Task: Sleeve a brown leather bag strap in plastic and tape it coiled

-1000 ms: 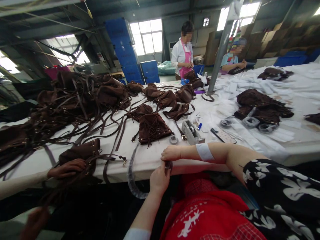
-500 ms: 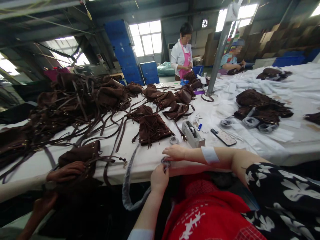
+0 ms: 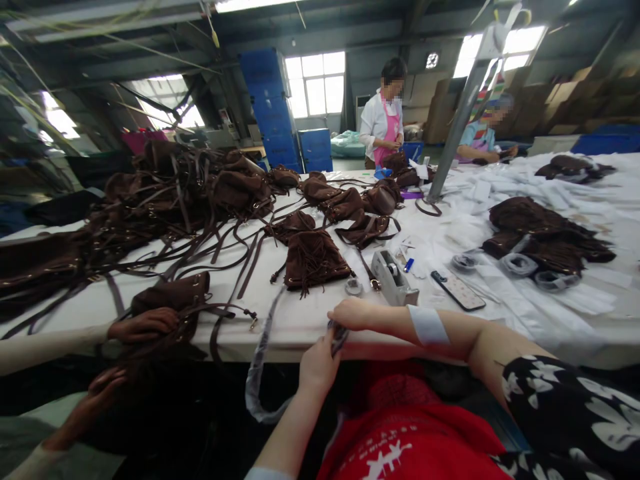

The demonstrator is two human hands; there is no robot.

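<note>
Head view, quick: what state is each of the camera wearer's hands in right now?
Left hand: closed, holding the plastic-wrapped strap.
Right hand: closed, holding the same strap's bunched end.

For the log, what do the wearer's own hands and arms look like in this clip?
The left hand and right hand are ungloved. The right arm has a black sleeve with white floral shapes and a pale forearm band. A similar pale piece shows on the left forearm, cut off by the picture's edge.
</note>
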